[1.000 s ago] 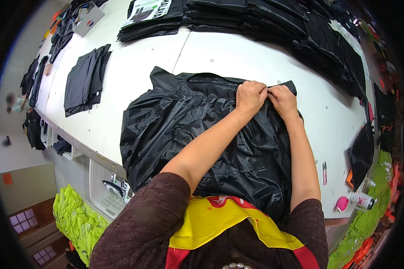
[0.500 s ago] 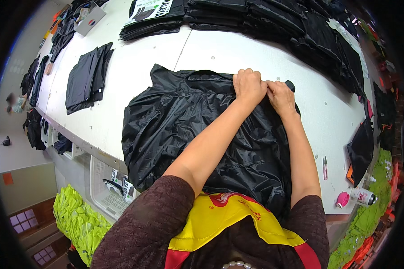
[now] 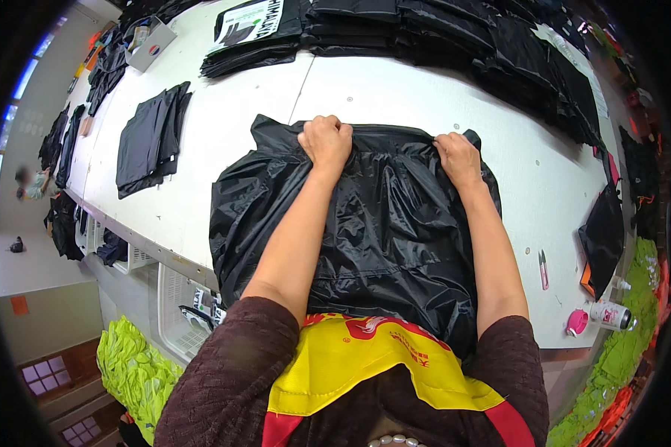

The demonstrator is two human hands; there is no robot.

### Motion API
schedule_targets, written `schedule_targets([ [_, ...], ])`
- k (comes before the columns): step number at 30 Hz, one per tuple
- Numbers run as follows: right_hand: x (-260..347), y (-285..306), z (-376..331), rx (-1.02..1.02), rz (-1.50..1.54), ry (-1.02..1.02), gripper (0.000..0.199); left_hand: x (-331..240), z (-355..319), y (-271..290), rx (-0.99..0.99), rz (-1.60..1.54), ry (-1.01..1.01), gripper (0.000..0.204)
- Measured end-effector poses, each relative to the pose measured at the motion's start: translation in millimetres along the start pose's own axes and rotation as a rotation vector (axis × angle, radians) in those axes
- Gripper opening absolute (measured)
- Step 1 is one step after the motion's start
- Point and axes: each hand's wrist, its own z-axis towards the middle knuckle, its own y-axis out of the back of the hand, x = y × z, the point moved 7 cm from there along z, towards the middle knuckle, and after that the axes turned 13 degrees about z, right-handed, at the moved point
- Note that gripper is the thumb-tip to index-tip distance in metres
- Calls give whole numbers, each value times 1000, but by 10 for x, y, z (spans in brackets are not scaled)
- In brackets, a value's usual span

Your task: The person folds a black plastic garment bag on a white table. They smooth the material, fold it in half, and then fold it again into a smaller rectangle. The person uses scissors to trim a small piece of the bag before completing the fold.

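Observation:
A shiny black garment (image 3: 380, 216), jacket-like and wrinkled, lies spread on the white table in front of me, its near part hanging toward my apron. My left hand (image 3: 326, 143) is closed on its far edge, left of the middle. Farther right along the same edge, my right hand (image 3: 458, 158) pinches the fabric between thumb and fingers. The edge runs fairly straight between the two hands. A corner of the cloth sticks up beyond each hand.
Folded black garments (image 3: 153, 138) lie at the left; tall black stacks (image 3: 395, 33) line the far side. Thread snips (image 3: 543, 270), a pink lid (image 3: 576, 322) and a bottle (image 3: 610, 315) sit at the right. A white crate (image 3: 173, 313) stands below the table's left edge (image 3: 149, 246).
My left hand has moved left along the garment's far edge, away from my right hand. The edge between them is now drawn straighter. My right hand has barely moved.

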Motion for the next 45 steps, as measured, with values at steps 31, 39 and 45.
schedule_targets([
  [31,546,-684,301,194,184,-161,20,-160,-200,-206,-21,-171,-105,16],
  [39,599,-783,272,106,203,-77,16,-326,-321,-116,-198,-118,-283,13],
  [45,694,-752,477,234,196,-99,19,-40,-161,-167,44,-176,-362,11],
])
